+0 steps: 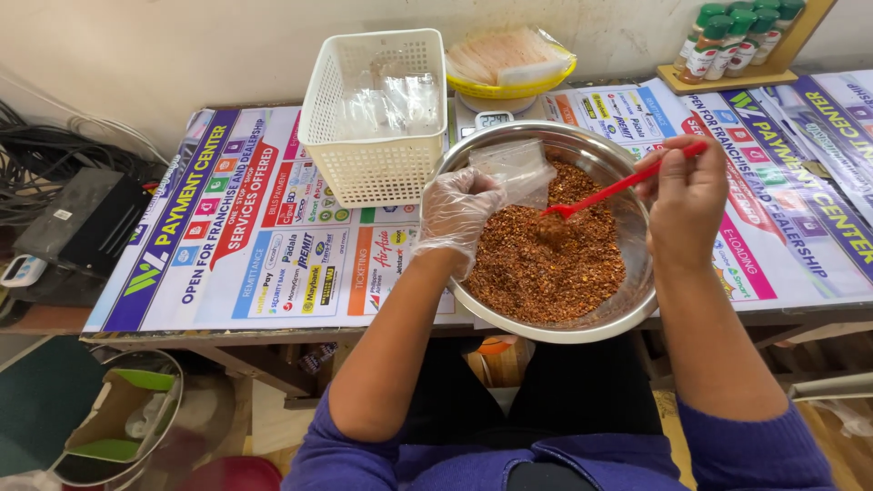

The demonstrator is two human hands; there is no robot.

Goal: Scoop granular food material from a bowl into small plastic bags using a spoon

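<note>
Over the steel bowl point(627, 305), which sits at the near edge of the table point(227, 323), both of the person's hands are busy. The left hand point(455, 214), in a thin clear glove, pinches a small clear plastic bag point(518, 168) by its mouth and holds it above the bowl's far-left rim. The right hand point(687, 195), bare, is closed around the handle of a slim red spoon point(618, 186), whose tip dips into the heap of red chili flakes point(546, 264) filling the bowl, just below and to the right of the bag.

The bag looks featherlight and limp; I would judge it slippery against the glove and likely to fold shut unless held by the rim with the opening spread. The flakes are dry and loose, so they should spill easily off so shallow a spoon. The spoon seems stiff and light, best gripped far up its handle, as it is.

Behind the bowl to the left stands a white plastic basket point(364, 173) with clear bags inside. Directly behind the bowl is a small scale point(494, 118) carrying a yellow dish point(509, 89) of stacked packets. Far to the right of the bowl, green-capped spice bottles point(727, 36) stand on a wooden tray.
</note>
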